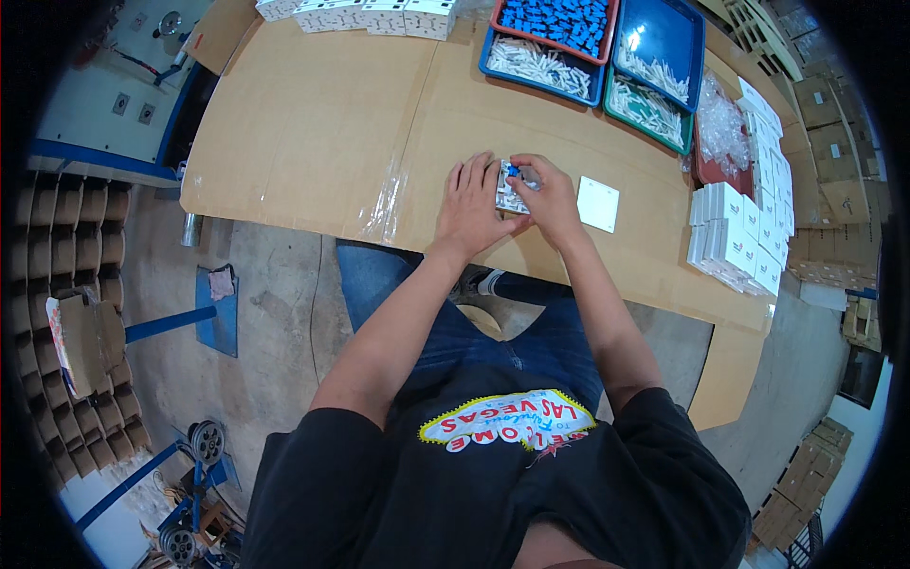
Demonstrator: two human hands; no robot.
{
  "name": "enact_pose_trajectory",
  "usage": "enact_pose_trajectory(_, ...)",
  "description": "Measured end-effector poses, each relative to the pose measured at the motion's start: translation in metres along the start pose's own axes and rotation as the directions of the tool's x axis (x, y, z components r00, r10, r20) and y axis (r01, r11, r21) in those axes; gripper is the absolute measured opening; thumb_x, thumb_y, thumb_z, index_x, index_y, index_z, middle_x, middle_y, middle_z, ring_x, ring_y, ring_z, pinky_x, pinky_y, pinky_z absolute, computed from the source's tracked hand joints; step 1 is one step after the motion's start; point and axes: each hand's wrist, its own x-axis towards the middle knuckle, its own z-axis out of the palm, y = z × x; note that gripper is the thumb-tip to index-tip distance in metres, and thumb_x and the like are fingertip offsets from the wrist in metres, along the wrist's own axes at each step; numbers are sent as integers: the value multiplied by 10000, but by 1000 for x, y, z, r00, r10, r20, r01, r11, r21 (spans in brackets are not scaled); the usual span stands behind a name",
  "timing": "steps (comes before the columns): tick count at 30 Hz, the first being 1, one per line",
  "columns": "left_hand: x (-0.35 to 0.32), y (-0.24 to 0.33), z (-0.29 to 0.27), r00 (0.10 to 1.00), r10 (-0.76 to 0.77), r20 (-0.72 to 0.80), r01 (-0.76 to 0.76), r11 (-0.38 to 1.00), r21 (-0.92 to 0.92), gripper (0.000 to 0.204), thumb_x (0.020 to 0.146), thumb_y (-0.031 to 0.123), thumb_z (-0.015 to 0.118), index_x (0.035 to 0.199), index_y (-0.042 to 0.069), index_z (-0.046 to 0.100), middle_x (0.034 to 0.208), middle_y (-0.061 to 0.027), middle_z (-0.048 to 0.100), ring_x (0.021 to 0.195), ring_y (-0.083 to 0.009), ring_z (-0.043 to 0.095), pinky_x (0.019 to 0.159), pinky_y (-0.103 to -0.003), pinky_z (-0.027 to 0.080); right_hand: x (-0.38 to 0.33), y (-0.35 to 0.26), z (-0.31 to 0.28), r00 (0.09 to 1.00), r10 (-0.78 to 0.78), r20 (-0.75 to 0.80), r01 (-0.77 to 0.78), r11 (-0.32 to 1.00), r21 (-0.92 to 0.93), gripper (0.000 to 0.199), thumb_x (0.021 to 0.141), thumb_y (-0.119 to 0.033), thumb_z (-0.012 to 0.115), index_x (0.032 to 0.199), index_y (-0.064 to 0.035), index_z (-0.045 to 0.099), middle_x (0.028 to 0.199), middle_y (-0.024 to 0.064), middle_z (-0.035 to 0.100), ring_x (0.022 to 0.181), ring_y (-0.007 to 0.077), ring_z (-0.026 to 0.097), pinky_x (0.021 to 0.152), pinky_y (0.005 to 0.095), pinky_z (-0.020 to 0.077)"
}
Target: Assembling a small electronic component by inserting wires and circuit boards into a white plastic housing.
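A small white printed box [508, 199] lies on the cardboard-covered table in front of me, between my hands. My left hand [469, 204] rests along its left side, fingers stretched close together and the thumb reaching across its near edge, steadying it. My right hand [552, 197] curls over the right side, with its fingertips on a small blue piece [514, 173] at the far end of the box. Its fingers partly hide the box's contents. Right of my right hand lies a flat white square card [598, 204].
Stacked trays stand at the far right: a red tray [611, 33] of blue pieces, a blue tray [488, 64] and a green tray [684, 142] of white pieces. White boxes [735, 232] and clear plastic bags [722, 123] sit at the right edge. More boxes [379, 17] line the far edge.
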Motion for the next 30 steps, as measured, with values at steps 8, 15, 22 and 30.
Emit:
enact_pose_trajectory(8, 1, 0, 2, 1000, 3, 19, -3, 1000, -3, 981, 764, 632, 732, 1470, 31, 414, 1539, -172, 395, 1496, -291, 291, 1259, -488, 176, 9, 16, 14, 993, -99, -60, 98, 995, -24, 278, 838, -30, 745, 1110, -24, 690, 1108, 138, 725, 1003, 312, 718, 857, 370, 562)
enact_pose_trajectory(15, 1, 0, 1, 1000, 5, -16, -6, 1000, -24, 985, 744, 597, 767, 1463, 24, 416, 1528, -178, 400, 1475, -312, 329, 1238, -512, 216, 9, 21, 15, 991, -120, -55, 119, 993, -23, 265, 846, -15, 728, 1107, -17, 685, 1128, 133, 724, 1017, 314, 717, 848, 367, 564)
enact_pose_trajectory(22, 2, -1, 2, 1000, 9, -7, -9, 1000, -22, 991, 725, 582, 783, 1460, 24, 420, 1522, -182, 404, 1468, -323, 337, 1231, -520, 227, 9, 27, 16, 984, -175, -41, 169, 977, -134, 217, 885, -82, 723, 1100, -50, 715, 1209, 121, 714, 1218, 323, 645, 1103, 508, 438)
enact_pose_trajectory(30, 2, 1, 3, 999, 43, -5, -43, 999, 20, 964, 723, 542, 788, 1455, 21, 437, 1518, -182, 412, 1460, -321, 349, 1226, -518, 236, -14, 12, 6, 978, -202, 45, 189, 782, -594, 348, 976, -296, 641, 1263, -117, 722, 1514, 139, 516, 1492, 324, 361, 1213, 609, 212)
